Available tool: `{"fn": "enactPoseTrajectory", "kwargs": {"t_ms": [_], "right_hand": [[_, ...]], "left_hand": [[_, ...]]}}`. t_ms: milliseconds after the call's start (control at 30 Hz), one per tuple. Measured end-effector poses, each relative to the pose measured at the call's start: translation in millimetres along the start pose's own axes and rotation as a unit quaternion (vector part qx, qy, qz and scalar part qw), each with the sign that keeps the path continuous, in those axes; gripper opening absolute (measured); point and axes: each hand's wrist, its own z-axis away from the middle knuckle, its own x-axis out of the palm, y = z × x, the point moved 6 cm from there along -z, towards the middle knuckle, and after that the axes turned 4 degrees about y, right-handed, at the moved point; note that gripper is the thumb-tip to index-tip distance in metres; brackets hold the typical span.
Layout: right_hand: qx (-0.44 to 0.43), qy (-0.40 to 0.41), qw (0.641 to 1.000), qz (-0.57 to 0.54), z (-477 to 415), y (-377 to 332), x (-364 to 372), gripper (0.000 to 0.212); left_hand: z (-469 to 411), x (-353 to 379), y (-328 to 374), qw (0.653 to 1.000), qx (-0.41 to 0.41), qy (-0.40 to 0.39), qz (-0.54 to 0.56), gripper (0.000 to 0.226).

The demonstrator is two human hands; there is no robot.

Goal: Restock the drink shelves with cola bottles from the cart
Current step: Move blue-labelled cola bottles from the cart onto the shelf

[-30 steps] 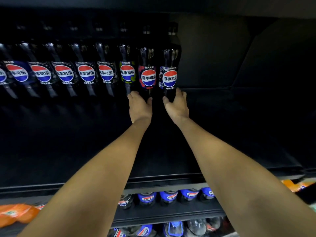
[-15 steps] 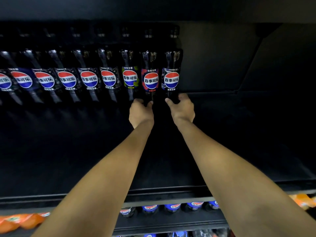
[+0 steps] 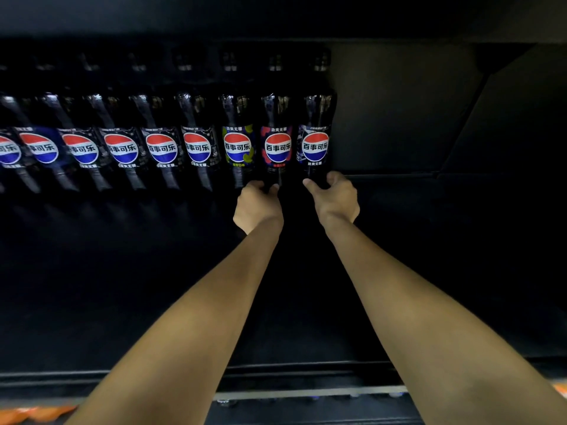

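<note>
9 cola bottles [image 3: 161, 148] labelled 百事可乐 stand in 1 row on the dark shelf [image 3: 122, 271], upper left to centre. At their bases, the left hand [image 3: 257, 207] grips the red-labelled bottle [image 3: 277, 118], the right hand [image 3: 336, 199] the rightmost bottle [image 3: 316, 118].

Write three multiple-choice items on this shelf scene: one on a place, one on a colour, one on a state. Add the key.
1. Where does the right-hand bottle stand?
A. mid-row
B. at the row's right end
C. at the shelf's front edge

2. Which colour are the label patches on the left-hand bottle?
A. orange
B. brown
C. red-pink

3. What are the left hand and right hand doing?
A. each gripping a bottle's base
B. hanging open
C. both holding one bottle

Key:
1 B, no bottle stands to its right.
2 C, red-pink patches surround its logo.
3 A, each hand's thumb and fingers curl round a separate base.
</note>
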Motion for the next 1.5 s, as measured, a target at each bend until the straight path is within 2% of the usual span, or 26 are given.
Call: {"fn": "enactPoseTrajectory", "kwargs": {"t_ms": [200, 300, 400, 467, 533, 633, 700, 800, 967, 1200, 1500], "right_hand": [[-0.006, -0.035, 0.999, -0.010, 8.0, -1.7, 0.1, 0.063], [-0.016, -0.040, 0.998, -0.045, 20.3, -2.0, -6.1, 0.065], [-0.092, -0.061, 0.993, 0.031, 39.4, -8.3, -14.7, 0.053], [-0.170, -0.068, 0.976, 0.119, 54.8, -15.9, -23.3, 0.040], [-0.233, -0.063, 0.951, 0.191, 71.5, -23.2, -35.2, 0.031], [-0.299, -0.059, 0.913, 0.270, 98.4, -33.4, -53.7, 0.031], [-0.334, -0.072, 0.887, 0.310, 120.1, -40.4, -63.2, 0.033], [-0.379, -0.103, 0.850, 0.351, 159.9, -50.6, -73.1, 0.036], [-0.439, -0.156, 0.807, 0.363, 245.2, -72.6, -80.6, 0.037], [-0.499, -0.233, 0.774, 0.311, 372.8, -118.7, -61.6, 0.036], [-0.613, -0.309, 0.685, 0.244, 535.8, -220.9, -3.9, 0.035]], "left_hand": [[3.7, -1.2, 1.0, 1.000, -0.005, -0.016, 0.011, 0.043], [13.4, -8.1, 3.0, 0.998, -0.001, -0.017, 0.061, 0.051], [33.7, -23.1, 11.3, 0.993, 0.114, -0.013, 0.009, 0.042], [47.8, -36.1, 15.3, 0.969, 0.226, -0.002, -0.102, 0.039], [59.3, -49.5, 15.5, 0.931, 0.302, 0.000, -0.204, 0.041], [77.2, -73.1, 12.0, 0.875, 0.377, -0.007, -0.305, 0.043], [91.3, -93.8, 7.0, 0.854, 0.399, -0.013, -0.334, 0.044], [112.1, -130.8, -6.5, 0.840, 0.402, -0.027, -0.363, 0.045], [141.1, -205.5, -50.7, 0.839, 0.362, -0.053, -0.403, 0.045], [172.1, -333.9, -133.8, 0.858, 0.270, -0.068, -0.432, 0.045], [179.4, -523.1, -234.2, 0.857, 0.137, -0.052, -0.494, 0.041]]}}
